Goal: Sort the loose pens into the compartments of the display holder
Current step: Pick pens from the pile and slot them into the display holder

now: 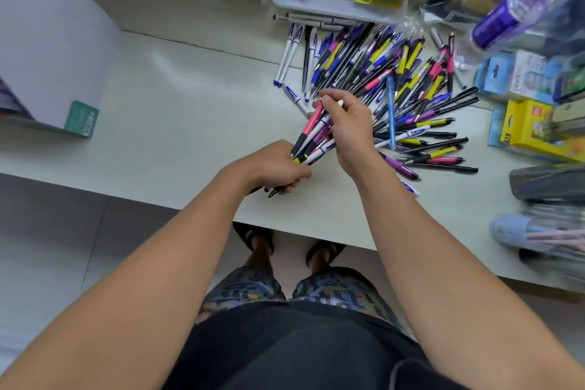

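No display holder can be made out; the goods at the far right are blurred and cut off by the frame edge. Left hand [275, 168] has its fingers curled tight round the lower end of a bundle of pens [311, 136], tips hidden. Right hand [343, 127] pinches the bundle's upper end. The loose pens [395, 79] lie heaped on the bench [190, 111], just beyond.

A pale table [177, 111] bears a heap of loose pens [408, 85], a grey tray [332, 8] and yellow boxes [531, 130].
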A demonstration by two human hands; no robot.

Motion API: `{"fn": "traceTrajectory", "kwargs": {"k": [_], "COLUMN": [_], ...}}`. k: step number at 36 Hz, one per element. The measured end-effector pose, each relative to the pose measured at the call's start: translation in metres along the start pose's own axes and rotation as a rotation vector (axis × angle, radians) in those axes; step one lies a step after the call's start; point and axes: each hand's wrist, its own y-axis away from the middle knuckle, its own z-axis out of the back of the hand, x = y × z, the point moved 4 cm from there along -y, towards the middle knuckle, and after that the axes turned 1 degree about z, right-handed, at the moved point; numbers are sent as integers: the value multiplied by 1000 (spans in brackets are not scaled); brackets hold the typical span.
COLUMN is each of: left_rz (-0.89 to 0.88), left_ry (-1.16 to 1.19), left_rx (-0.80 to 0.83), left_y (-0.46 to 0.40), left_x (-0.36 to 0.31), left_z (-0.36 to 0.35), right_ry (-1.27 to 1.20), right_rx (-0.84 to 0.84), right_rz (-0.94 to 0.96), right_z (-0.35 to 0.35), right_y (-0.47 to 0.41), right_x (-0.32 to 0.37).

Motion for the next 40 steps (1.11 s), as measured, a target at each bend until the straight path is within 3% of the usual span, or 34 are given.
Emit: {"fn": "traceTrajectory", "kwargs": {"k": [9,15,21,26,31,36,38,40], "left_rz": [50,131,160,82,26,6,0,-7], "left_ry": [367,528,343,427,544,998,1194,1329], "left_rx": [235,403,451,342,271,100,1,-68], "left_y": [-17,-26,-34,-40,-45,-52,-53,-51], "left_x": [-15,-25,-34,-47,-49,-50,-47,-43], "left_z": [6,13,17,7,1,18,29,39], "right_ry": [117,138,222,205,-42,-152,-42,70], "right_rx": [-130,-218,-128,-139,-120,-202,-102,111], "right_rz": [182,168,147,137,48,-112,-257,-287], "right_z": [-1,9,12,7,6,11,8,0], "right_y": [-9,-20,-23,-18,-10,21,41,59], "right_x": [6,5,4,9,17,20,13,5]}}
